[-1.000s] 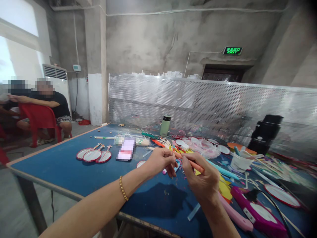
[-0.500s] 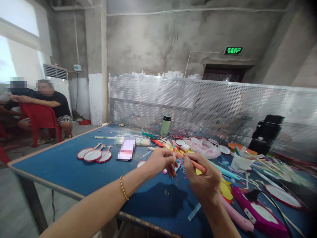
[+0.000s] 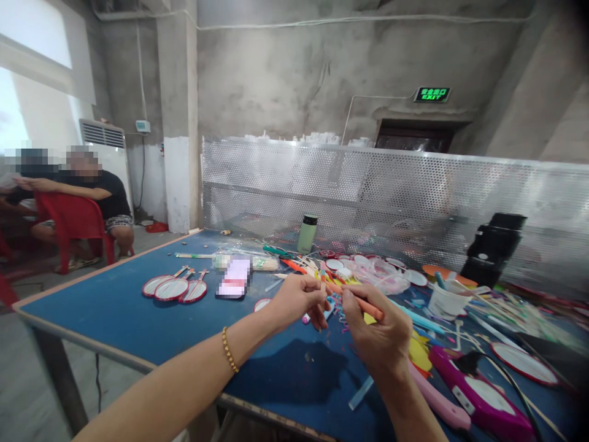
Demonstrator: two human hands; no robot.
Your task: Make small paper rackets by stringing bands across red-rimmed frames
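Note:
My left hand (image 3: 298,299), with a gold bead bracelet on the wrist, is closed in a pinch on a thin upright stick (image 3: 323,273) with coloured bands. My right hand (image 3: 380,331) is closed round an orange pen-like tool (image 3: 365,305) whose tip points left toward the stick. Both hands hover close together above the blue table (image 3: 129,313). A small curly purple strip (image 3: 339,307) hangs between the hands.
Three small red-rimmed round fans (image 3: 173,288) and a blurred phone (image 3: 234,278) lie to the left. A green flask (image 3: 307,233), a white cup (image 3: 445,301), a black jug (image 3: 492,248) and a purple glue gun (image 3: 478,396) surround scattered craft parts. Two people sit at far left by a red chair (image 3: 73,224).
My right hand has slid slightly right and down with the orange tool; the curly purple strip now shows between the hands. The left hand has hardly moved.

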